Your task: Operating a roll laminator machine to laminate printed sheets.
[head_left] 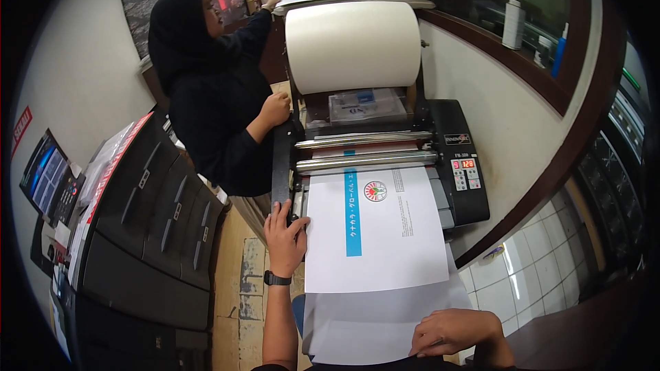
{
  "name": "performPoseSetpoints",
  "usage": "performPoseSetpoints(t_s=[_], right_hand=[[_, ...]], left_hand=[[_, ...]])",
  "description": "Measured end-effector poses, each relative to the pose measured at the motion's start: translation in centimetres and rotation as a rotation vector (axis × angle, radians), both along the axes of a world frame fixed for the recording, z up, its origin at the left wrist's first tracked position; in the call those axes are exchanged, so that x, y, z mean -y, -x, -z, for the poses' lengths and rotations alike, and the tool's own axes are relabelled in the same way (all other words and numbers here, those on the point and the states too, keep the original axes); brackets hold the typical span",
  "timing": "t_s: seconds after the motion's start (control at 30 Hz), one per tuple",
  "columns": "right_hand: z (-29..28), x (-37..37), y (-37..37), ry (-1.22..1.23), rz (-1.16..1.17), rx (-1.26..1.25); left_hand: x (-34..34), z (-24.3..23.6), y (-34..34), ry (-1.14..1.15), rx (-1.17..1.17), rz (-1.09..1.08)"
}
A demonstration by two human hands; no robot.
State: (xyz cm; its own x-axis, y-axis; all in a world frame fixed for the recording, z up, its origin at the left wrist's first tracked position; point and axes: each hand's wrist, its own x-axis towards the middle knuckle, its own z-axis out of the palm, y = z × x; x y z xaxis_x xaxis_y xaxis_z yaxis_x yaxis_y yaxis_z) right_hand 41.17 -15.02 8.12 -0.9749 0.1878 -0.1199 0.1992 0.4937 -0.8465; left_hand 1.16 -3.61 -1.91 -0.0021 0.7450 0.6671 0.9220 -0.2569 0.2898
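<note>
A roll laminator (462, 209) stands before me, with two shiny rollers (368, 159) across it. One white printed sheet (385, 268), bearing a blue band and a round emblem, lies flat with its far end under the rollers. Nearer to me is a plain greyish-white sheet (357, 326), partly covered by the printed one. My left hand (285, 240), with a dark watch on its wrist, rests on the machine's left side, fingers stretched out, thumb by the printed sheet's left edge. At the plain sheet's lower right corner, my right hand (454, 332) is closed with its fingertips on the edge.
Above the rollers hangs a large white film roll (353, 48). A person in black (213, 96) stands close at the machine's left, one hand near its frame. Left of me is a dark office printer (137, 233) with a screen. A wall with a window ledge (509, 58) borders the right.
</note>
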Motion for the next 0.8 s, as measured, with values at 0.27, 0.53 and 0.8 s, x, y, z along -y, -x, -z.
performPoseSetpoints(t_s=[0.27, 0.53, 0.8], right_hand=[[1.2, -1.0, 1.2, -0.049, 0.343, 0.236], [2.4, -2.5, 2.9, -0.267, 0.660, 0.265], [1.8, -3.7, 4.1, -0.230, 0.635, 0.311]], left_hand=[[0.0, -0.3, 0.0, 0.041, 0.033, 0.005], [4.4, -0.3, 3.6, 0.255, 0.950, 0.442], [12.7, 7.9, 4.7, 0.576, 1.231, 0.602]])
